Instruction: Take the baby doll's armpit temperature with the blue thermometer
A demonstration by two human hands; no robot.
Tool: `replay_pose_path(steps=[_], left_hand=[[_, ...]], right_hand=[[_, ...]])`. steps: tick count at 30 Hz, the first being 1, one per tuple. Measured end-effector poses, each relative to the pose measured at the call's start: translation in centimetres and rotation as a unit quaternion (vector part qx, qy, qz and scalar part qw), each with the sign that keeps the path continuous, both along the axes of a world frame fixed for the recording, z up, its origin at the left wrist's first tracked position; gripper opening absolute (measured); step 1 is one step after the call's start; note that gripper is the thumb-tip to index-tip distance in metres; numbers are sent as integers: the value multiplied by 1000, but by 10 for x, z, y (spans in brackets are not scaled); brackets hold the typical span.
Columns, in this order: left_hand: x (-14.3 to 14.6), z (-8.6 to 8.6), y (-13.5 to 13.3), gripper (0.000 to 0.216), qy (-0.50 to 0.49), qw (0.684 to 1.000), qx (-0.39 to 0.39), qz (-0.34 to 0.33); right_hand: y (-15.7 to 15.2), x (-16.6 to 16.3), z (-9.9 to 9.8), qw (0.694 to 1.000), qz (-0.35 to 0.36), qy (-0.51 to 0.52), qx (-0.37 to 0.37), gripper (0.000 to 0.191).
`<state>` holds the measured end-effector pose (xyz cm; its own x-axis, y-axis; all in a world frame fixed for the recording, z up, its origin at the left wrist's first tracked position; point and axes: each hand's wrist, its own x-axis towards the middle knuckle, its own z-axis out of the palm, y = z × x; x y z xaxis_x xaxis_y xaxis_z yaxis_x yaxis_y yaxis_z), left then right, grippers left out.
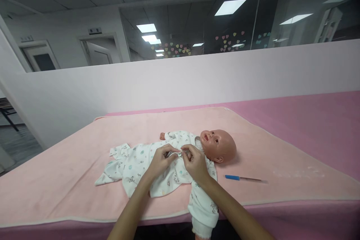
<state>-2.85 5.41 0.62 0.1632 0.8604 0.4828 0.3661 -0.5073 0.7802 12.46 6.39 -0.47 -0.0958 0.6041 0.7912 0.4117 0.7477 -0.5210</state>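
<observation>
A baby doll (219, 144) lies on its back on a pale pink blanket (70, 165), head to the right, dressed in a white printed romper (135, 165). My left hand (160, 159) and my right hand (195, 161) meet over the doll's chest. Both pinch the front edge of the romper between thumb and fingers, close to the neck. One sleeve of the romper hangs over the table's near edge below my right forearm. The doll's small hand (162, 135) sticks out on the far side.
A blue-handled thin tool (242, 178) lies on the blanket to the right of the doll. The blanket covers a darker pink table (323, 127). A white partition wall (180, 82) runs behind the table. Floor shows at the far left.
</observation>
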Motion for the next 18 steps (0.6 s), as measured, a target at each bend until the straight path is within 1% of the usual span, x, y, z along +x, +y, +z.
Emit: replay_pose_path(steps=[4, 7, 10, 12, 15, 17, 18], left_hand=[[1, 2, -2, 12, -14, 1000, -7, -16], [4, 5, -5, 9, 2, 1000, 18, -12], [6, 6, -7, 17, 8, 999, 36, -6], [6, 6, -7, 25, -3, 999, 42, 8], [7, 5, -8, 33, -19, 996, 59, 62], [8, 5, -8, 32, -16, 993, 73, 87], [8, 5, -9, 29, -7, 993, 80, 86]], right_hand=[[0, 0, 0, 1000, -3, -3, 2, 13], [1, -1, -1, 1000, -4, -9, 7, 13], [2, -1, 0, 1000, -4, -3, 10, 13], [2, -1, 0, 1000, -4, 2, 9, 13], [1, -1, 1, 1000, 1, 1, 13, 12], [1, -1, 2, 1000, 4, 0, 18, 13], [1, -1, 2, 1000, 5, 0, 20, 13]])
